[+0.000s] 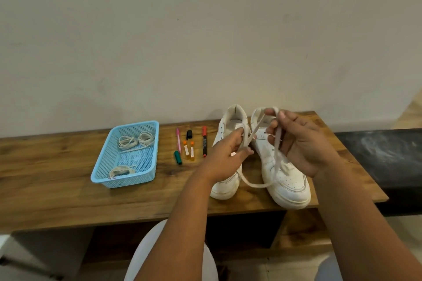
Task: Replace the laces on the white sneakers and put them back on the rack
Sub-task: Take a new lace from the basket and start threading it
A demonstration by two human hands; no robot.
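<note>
1. while the fingers (272, 130) of the right hand (301, 143) curl round a white lace (255, 130), the left hand (228, 155) pinches the same lace lower down.
2. the lace loops down over the two white sneakers (283, 173), which stand side by side on the wooden bench (57, 194), just under both hands.
3. left of the sneakers lie markers (204, 141) and pens.
4. farther left, a blue basket (100, 166) holds coiled laces (134, 140).
</note>
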